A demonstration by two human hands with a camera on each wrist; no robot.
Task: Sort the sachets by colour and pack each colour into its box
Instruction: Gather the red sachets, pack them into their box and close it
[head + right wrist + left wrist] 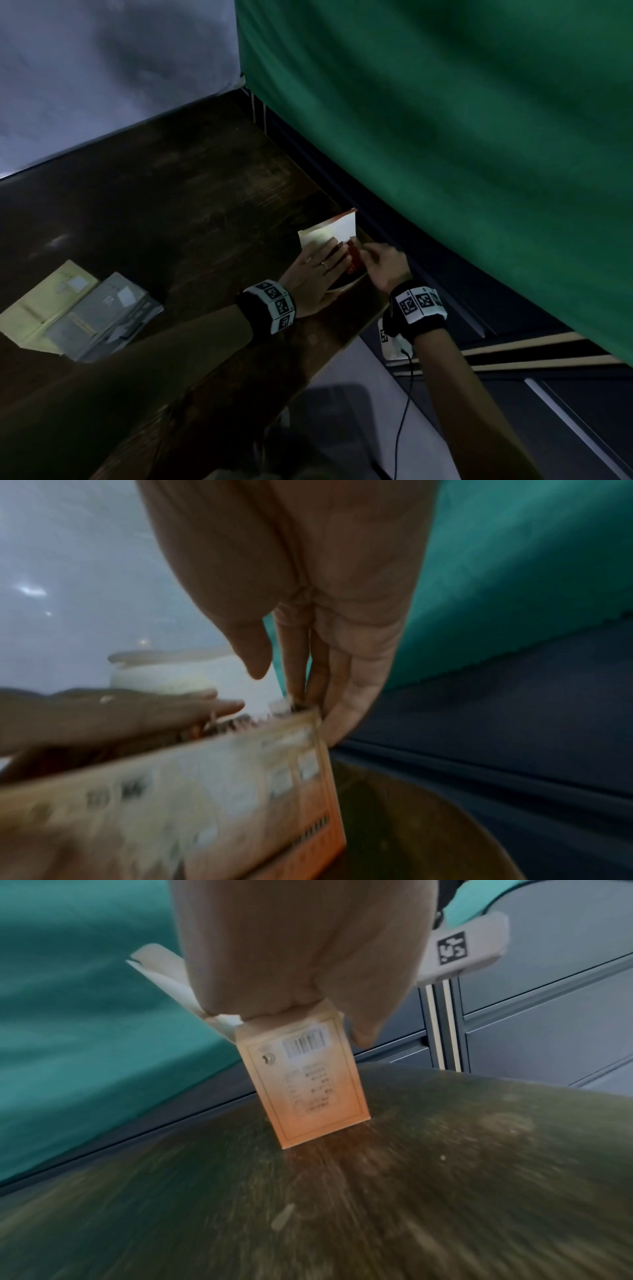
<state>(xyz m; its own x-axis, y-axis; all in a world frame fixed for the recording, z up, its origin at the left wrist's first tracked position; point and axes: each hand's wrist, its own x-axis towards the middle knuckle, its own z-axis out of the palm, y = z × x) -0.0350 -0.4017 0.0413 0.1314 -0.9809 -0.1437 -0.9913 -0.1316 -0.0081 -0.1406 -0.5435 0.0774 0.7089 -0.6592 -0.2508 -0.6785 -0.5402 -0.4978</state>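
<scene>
The left hand (313, 277) grips the orange box (308, 1080) from above, fingers curled over its open top, holding it upright on the table (445, 1191); the right hand (383, 265) reaches in from the other side, fingers straight, pushing red sachets (352, 258) into the opening (flap (339, 224) raised behind); yellow box (44, 301) and grey box (106, 315) lie well left.

2 boxes (82, 310) left, open box (325, 236) right
</scene>
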